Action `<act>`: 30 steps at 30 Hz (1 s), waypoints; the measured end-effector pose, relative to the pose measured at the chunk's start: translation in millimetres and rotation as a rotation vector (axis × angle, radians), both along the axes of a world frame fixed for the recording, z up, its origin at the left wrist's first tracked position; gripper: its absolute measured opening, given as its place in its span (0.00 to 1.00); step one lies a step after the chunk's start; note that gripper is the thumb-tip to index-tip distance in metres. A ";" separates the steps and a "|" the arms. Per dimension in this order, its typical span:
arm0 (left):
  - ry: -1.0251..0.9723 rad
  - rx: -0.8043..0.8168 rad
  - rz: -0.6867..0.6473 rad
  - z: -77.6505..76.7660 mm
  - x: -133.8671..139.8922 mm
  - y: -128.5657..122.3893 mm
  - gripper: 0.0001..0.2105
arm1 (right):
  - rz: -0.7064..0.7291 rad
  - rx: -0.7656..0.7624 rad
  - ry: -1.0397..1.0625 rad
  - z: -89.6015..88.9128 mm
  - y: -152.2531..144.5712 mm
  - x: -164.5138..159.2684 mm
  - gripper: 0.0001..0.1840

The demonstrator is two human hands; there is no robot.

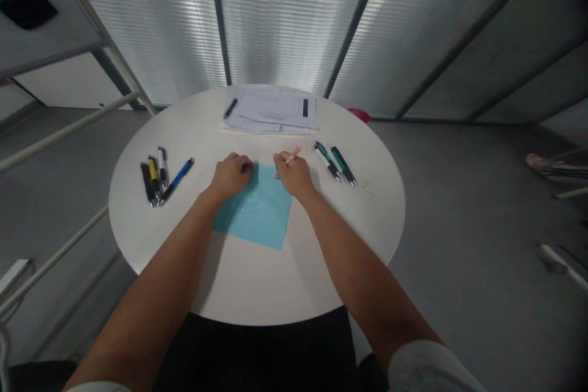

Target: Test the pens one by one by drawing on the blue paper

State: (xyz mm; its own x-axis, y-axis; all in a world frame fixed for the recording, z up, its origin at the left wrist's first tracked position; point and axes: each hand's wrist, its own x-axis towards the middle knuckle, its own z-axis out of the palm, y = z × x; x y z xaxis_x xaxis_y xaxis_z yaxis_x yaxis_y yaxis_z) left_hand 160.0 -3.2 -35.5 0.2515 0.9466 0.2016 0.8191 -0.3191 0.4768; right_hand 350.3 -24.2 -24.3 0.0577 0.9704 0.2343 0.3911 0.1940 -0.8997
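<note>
A sheet of light blue paper [257, 214] with faint marks lies on the round white table [257, 294]. My right hand [296, 174] is closed round a pink pen [294, 154], whose tip points down at the paper's upper right part. At the paper's upper left corner rests my left hand [231, 176], its fingers curled. Whether anything is inside those fingers is hidden. Just right of my right hand lie a green and white pen [327, 160] and a green and black pen [343, 165].
Left on the table are a blue pen [177, 181], a white pen [162, 165], a yellow pen [154, 174] and a black pen [147, 184]. At the far edge lies a stack of printed papers [275, 110] with a dark pen [230, 108]. Pale metal rails [68, 135] stand left.
</note>
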 end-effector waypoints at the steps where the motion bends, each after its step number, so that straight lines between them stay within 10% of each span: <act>1: -0.004 0.002 -0.001 0.1 0.0 0.0 0.12 | -0.035 0.001 -0.026 1.2 0.5 1.0 0.21; 10: -0.020 0.005 -0.007 0.0 -0.7 -0.3 0.11 | -0.085 0.017 -0.044 0.8 1.8 3.1 0.21; 21: -0.037 0.014 -0.006 -2.5 -1.8 0.9 0.10 | -0.103 -0.133 0.674 -1.1 18.8 5.5 0.15; 30: -0.036 0.024 -0.009 -2.9 -0.9 0.8 0.10 | 0.014 -0.126 0.598 0.1 11.4 0.8 0.18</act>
